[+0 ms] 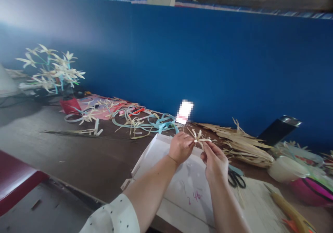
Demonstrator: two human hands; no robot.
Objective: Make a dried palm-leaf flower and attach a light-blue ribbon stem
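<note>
This looks like a handicraft workshop or craft corner. A long dark surface [109, 153] runs along a plain blue partition [166, 59]. Pale handmade-looking flowers [61, 68] stand at upper left, and a similar small flower [198, 140] shows just right of centre. Loose light-blue ribbon [163, 122] lies mid-frame, dried husk-like strips [244, 144] at right, with black-handled scissors [236, 178] and a yellow-handled tool [288, 205] at lower right.
</note>
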